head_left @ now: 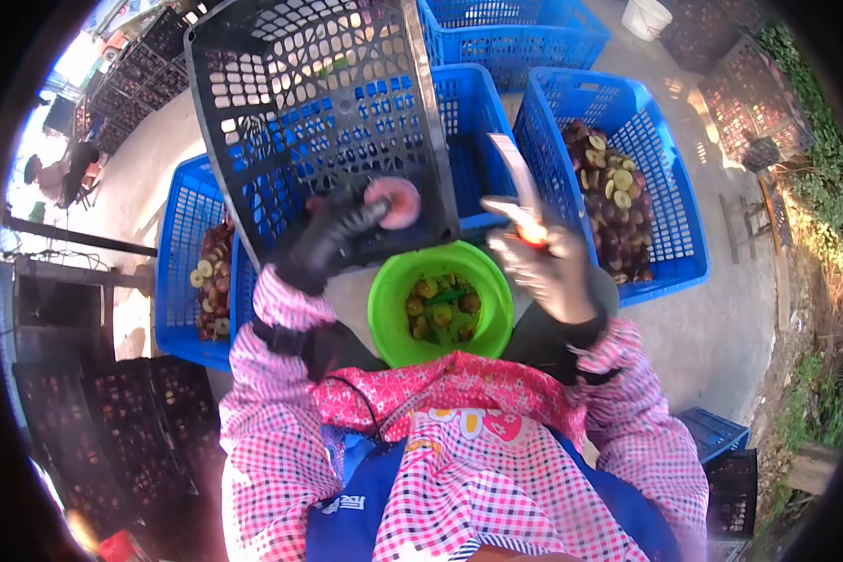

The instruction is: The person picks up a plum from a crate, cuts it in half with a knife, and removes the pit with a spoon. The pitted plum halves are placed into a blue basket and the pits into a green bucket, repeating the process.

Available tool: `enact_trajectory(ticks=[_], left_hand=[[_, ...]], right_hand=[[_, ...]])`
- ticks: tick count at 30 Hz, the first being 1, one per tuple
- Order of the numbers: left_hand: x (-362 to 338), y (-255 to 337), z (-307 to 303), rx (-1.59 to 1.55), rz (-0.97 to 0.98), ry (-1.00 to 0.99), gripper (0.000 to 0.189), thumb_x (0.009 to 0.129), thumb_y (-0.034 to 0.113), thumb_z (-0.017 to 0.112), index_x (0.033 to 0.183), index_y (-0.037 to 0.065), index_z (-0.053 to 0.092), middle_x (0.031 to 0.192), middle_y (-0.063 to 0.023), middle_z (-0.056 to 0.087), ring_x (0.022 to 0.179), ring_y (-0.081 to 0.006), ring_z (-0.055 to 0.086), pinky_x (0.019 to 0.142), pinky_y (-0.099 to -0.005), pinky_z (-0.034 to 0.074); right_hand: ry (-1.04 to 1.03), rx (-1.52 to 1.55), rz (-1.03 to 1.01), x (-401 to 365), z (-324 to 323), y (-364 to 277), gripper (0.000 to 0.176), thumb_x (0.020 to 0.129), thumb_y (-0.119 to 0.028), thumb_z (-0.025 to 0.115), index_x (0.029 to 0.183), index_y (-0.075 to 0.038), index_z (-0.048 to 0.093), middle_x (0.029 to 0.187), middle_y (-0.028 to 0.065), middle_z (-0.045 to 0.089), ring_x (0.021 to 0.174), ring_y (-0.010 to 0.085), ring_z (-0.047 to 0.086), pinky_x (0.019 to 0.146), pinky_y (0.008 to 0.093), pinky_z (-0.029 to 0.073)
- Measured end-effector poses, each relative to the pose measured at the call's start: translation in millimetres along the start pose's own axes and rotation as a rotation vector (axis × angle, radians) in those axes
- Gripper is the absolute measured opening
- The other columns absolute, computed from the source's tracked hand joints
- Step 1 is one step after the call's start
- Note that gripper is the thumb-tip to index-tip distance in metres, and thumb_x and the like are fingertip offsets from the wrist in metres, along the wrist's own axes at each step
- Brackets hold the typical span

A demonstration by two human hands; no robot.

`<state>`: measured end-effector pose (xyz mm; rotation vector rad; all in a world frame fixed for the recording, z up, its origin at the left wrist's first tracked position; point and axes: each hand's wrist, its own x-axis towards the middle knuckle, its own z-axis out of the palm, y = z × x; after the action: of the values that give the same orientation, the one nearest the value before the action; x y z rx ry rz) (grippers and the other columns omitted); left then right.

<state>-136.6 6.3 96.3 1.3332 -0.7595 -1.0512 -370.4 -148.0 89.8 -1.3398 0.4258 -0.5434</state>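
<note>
My left hand (332, 234), in a black glove, grips a round pinkish-red fruit or bulb (398, 202) by its edge, over the near end of a tilted black plastic crate (437, 140). My right hand (553, 267), gloved too, is closed around a knife (515, 173) with a bright red patch at its handle. The long blade points up and away from me. Between and below both hands stands a lime-green bucket (381, 323), holding yellowish-brown round pieces and green scraps.
On the right, a blue crate (679, 211) holds dark purple-red rounds, some with pale cut faces. Another blue crate (183, 272) on the left holds similar produce. More blue crates (515, 37) stand ahead, a white bucket (646, 17) farther off. Stacked dark crates (112, 421) fill the lower left.
</note>
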Motion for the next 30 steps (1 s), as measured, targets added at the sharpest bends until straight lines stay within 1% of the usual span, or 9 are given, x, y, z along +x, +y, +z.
enact_trajectory(ticks=[5,9,11,15,16,18,20,24,30], left_hand=[[-80,-31,61,-0.269,-0.170,-0.009,0.068,0.092,0.066,0.043,0.126,0.008,0.055,0.104,0.0013,0.062,0.087,-0.0079,0.057,0.070,-0.0241,0.047],[-106,-41,83,-0.126,-0.085,0.119,0.060,0.096,0.057,0.048,0.127,0.006,0.053,0.100,-0.0001,0.061,0.079,-0.0057,0.052,0.064,-0.0232,0.043],[-112,-43,101,-0.046,0.032,0.207,0.053,0.098,0.051,0.049,0.123,0.005,0.054,0.097,0.0006,0.059,0.079,-0.0048,0.051,0.064,-0.0225,0.042],[-113,-56,118,-0.018,0.016,0.377,0.047,0.100,0.048,0.045,0.119,0.006,0.053,0.086,-0.0001,0.057,0.066,-0.0066,0.051,0.057,-0.0220,0.040],[-103,-73,121,0.106,0.407,0.430,0.047,0.100,0.049,0.046,0.119,0.006,0.054,0.087,-0.0012,0.058,0.068,-0.0078,0.053,0.059,-0.0226,0.042],[-103,-83,96,-0.547,0.065,0.415,0.048,0.099,0.048,0.047,0.119,0.004,0.054,0.095,-0.0074,0.060,0.083,-0.0150,0.060,0.074,-0.0290,0.051],[-91,-85,63,-1.107,0.138,-0.099,0.044,0.101,0.039,0.045,0.122,0.001,0.053,0.112,-0.0128,0.060,0.107,-0.0219,0.059,0.095,-0.0376,0.048],[-109,-72,82,-0.880,0.120,0.256,0.041,0.102,0.031,0.045,0.129,0.000,0.049,0.124,-0.0142,0.058,0.117,-0.0249,0.056,0.104,-0.0394,0.044],[-121,-57,112,-0.669,0.114,0.232,0.037,0.101,0.026,0.049,0.130,0.001,0.049,0.123,-0.0107,0.057,0.115,-0.0209,0.057,0.098,-0.0358,0.050]], right_hand=[[-0.148,-0.149,0.051,-25,53,21,0.025,0.088,-0.012,0.071,0.110,-0.003,0.065,0.082,0.0000,0.063,0.072,0.0044,0.052,0.063,0.0233,0.046],[-0.143,-0.290,-0.212,-47,58,25,0.022,0.087,-0.016,0.073,0.104,-0.004,0.066,0.076,0.0004,0.062,0.069,0.0070,0.053,0.062,0.0269,0.046],[-0.175,-0.198,-0.034,-52,55,35,0.019,0.089,-0.019,0.071,0.100,-0.004,0.067,0.073,-0.0003,0.061,0.066,0.0082,0.054,0.061,0.0281,0.046],[-0.007,-0.769,-0.503,-64,59,36,0.014,0.084,-0.017,0.069,0.091,-0.004,0.066,0.072,0.0093,0.064,0.064,0.0259,0.063,0.061,0.0337,0.049],[-0.185,-0.600,-0.378,-70,61,29,0.015,0.081,-0.016,0.070,0.090,-0.005,0.065,0.073,0.0119,0.063,0.066,0.0290,0.063,0.062,0.0347,0.049],[-0.450,-0.556,-0.533,-80,62,30,0.021,0.080,-0.017,0.074,0.092,-0.003,0.063,0.079,0.0113,0.064,0.069,0.0256,0.064,0.063,0.0355,0.049],[-0.322,-0.390,-0.278,-90,62,47,0.027,0.086,-0.019,0.073,0.103,-0.002,0.061,0.086,0.0078,0.063,0.077,0.0175,0.062,0.070,0.0347,0.049],[-0.074,-0.416,-0.193,-76,38,42,0.027,0.095,-0.017,0.060,0.115,0.000,0.055,0.089,0.0091,0.060,0.080,0.0156,0.059,0.071,0.0303,0.048],[-0.187,-0.559,-0.288,-82,45,13,0.020,0.096,-0.018,0.057,0.106,-0.002,0.055,0.082,0.0169,0.062,0.071,0.0302,0.063,0.063,0.0392,0.048]])
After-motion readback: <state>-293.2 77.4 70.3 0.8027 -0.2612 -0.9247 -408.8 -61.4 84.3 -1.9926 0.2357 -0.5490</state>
